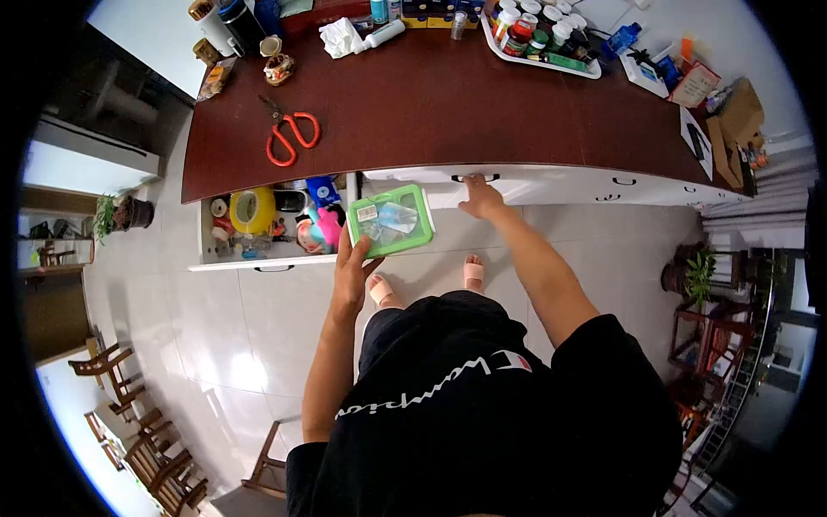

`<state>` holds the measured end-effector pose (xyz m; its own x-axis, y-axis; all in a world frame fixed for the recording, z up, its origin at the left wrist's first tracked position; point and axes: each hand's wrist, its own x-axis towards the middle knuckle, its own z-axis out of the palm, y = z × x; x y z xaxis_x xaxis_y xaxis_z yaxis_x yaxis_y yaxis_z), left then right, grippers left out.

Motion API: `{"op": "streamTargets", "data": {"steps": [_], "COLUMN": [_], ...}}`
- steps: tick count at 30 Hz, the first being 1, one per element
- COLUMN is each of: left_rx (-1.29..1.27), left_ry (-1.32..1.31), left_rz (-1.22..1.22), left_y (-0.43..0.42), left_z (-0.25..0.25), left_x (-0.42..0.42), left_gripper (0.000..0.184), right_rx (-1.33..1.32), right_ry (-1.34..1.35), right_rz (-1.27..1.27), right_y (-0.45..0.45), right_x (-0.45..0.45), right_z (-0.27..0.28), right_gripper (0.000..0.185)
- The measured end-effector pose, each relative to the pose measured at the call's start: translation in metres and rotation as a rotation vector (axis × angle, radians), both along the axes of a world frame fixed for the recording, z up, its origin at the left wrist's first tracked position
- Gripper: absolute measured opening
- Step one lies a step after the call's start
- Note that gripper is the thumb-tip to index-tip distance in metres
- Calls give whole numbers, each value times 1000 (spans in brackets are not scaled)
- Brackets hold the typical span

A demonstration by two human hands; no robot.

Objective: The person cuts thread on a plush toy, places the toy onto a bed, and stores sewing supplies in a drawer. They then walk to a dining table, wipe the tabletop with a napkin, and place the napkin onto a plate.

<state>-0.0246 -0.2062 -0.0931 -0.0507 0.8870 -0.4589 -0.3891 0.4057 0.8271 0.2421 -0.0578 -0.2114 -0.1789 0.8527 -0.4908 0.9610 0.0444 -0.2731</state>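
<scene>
My left hand (pixel 351 274) grips the near left edge of a green plastic box (pixel 391 245) with a clear lid, through which small packets show. Just left of the box, a drawer (pixel 226 264) stands pulled out, holding a yellow tape roll (pixel 253 211), a pink item (pixel 329 226), a blue packet (pixel 323 190) and other small things. My right hand (pixel 481 197) is at the black handle (pixel 465 177) of another drawer, its fingers bent at the handle. That drawer front looks closed.
Red-handled scissors (pixel 292 138) lie on the dark red countertop (pixel 413 103). A white tray (pixel 568 67) of bottles stands at its back right. Wooden chairs (pixel 164 465) are at lower left, and a potted plant (pixel 699 274) is on the right.
</scene>
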Motion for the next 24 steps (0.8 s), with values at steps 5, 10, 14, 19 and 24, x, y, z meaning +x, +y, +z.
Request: {"op": "streamTargets", "data": {"steps": [5,10,14,19,24], "left_rx": [-13,-40,-41,-64,-36], "left_ry": [24,33,88,114,184], "left_rz": [81,110,-23,-194,-367], "left_y": [-2,-3,10,37,62], "left_z": [-11,-13,-7,-18,-35], "left_x": [72,135,176,211,246], "left_gripper": [49,49,53,54,58], "right_rx": [-35,23,-270,-739,-305], "right_ry": [68,455,791,1273,1314], "right_rz": [185,346,127,-686,-855], "right_y": [-27,-71,-101,-99,-82], "right_x": [18,86,146,188,212], "right_z": [-3,10,9,31,84], "right_gripper": [66,52,44,45,62]}}
